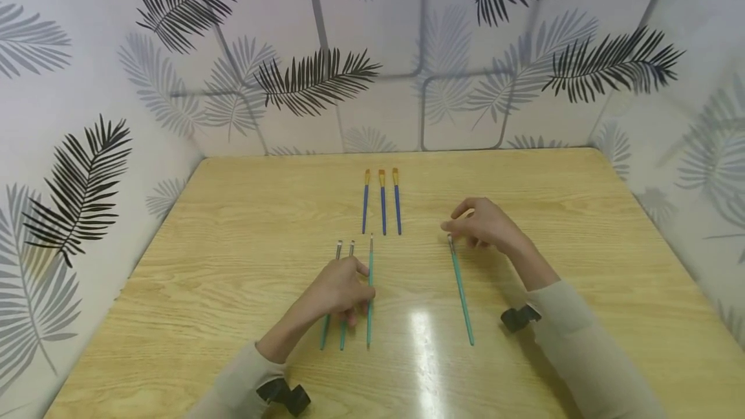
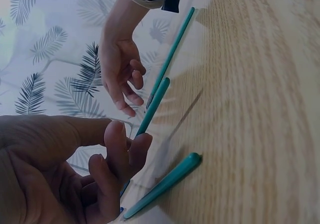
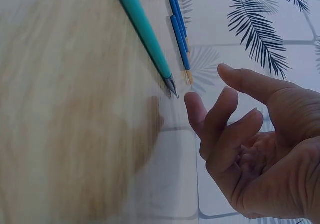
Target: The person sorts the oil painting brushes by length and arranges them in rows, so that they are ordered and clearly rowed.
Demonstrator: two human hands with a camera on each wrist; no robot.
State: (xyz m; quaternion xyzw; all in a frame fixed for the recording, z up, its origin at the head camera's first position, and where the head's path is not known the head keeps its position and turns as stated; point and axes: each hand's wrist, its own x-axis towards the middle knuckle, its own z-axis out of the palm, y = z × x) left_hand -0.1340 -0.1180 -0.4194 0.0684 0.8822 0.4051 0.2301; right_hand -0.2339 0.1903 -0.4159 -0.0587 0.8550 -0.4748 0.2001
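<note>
My left hand pinches a teal-handled paintbrush between thumb and fingers. In the left wrist view this held paintbrush is raised off the table, its shadow falling beside it. Beneath that hand two more teal paintbrushes lie side by side, one at the left and one nearer the middle; the hand partly covers both. My right hand hovers with fingers loosely bent by the bristle end of a fourth teal paintbrush. A small gap shows between its fingertips and that brush in the right wrist view.
Farther back on the wooden table lie three blue-handled paintbrushes, at the left, middle and right, orange bristles pointing away. Behind the table stands a leaf-patterned wall. Glare marks the near tabletop.
</note>
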